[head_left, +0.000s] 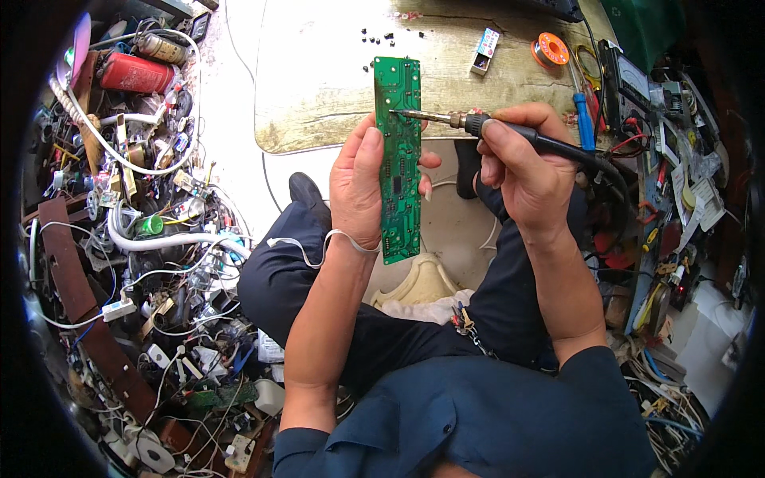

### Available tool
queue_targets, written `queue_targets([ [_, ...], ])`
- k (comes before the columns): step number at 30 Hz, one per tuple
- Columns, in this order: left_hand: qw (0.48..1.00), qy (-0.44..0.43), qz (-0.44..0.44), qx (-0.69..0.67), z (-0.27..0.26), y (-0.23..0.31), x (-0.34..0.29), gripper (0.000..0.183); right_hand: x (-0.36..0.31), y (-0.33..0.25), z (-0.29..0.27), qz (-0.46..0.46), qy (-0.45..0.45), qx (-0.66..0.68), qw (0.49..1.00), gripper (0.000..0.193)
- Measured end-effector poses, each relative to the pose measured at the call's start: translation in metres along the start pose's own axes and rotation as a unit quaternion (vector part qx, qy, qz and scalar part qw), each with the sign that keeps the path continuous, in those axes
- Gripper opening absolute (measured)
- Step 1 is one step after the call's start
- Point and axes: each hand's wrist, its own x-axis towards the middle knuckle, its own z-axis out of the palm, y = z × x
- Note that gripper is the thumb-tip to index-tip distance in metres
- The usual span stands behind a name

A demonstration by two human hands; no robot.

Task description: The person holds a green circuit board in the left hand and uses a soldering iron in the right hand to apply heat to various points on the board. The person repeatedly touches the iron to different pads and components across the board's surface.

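A long, narrow green circuit board (406,163) stands lengthwise in front of me, over my lap and the table's near edge. My left hand (362,171) is closed on its left side, thumb along the edge, with fingertips showing past the right side. A white cable (307,248) loops round my left wrist. In my right hand (530,163) is a soldering iron (510,131), held by its black handle like a pen. Its metal tip points left and lies over the upper part of the board; whether it touches cannot be made out.
On the wooden table (311,95) lie several small black parts (389,36), an open matchbox (484,52), a solder spool (550,49) and a blue-handled screwdriver (584,119). A meter (629,76) stands far right. Cables and electronic scrap (183,303) pile up at the left.
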Motion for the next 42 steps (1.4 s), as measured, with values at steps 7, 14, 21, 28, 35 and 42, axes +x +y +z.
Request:
queue_targets([
  [7, 1.000, -0.018, -0.002, -0.004, -0.0018, 0.0005, 0.0016, 0.044, 0.0001, -0.0011, 0.0009, -0.001, -0.001, 0.014, 1.000, 0.020],
  [14, 0.999, -0.021, 0.002, 0.026, -0.0018, -0.0003, 0.0017, 0.053, 0.0018, -0.0001, 0.0016, 0.008, 0.004, 0.033, 0.999, 0.020],
  [21, 0.999, -0.020, 0.004, 0.043, 0.0020, 0.0007, 0.0011, 0.056, 0.0042, 0.0005, -0.0005, 0.035, 0.012, 0.090, 0.995, 0.017],
  [28, 0.998, -0.017, 0.014, 0.056, 0.0021, -0.0014, 0.0013, 0.061, 0.0039, -0.0003, -0.0007, 0.038, 0.014, 0.072, 0.997, 0.017],
  [35, 0.996, 0.012, 0.017, 0.092, 0.0056, 0.0002, -0.0004, 0.054, 0.0040, -0.0022, -0.0013, 0.046, 0.012, 0.071, 0.996, 0.018],
  [42, 0.995, 0.018, 0.030, 0.088, 0.0054, -0.0003, -0.0008, 0.051, 0.0062, 0.0000, -0.0029, 0.055, 0.013, 0.103, 0.993, 0.015],
])
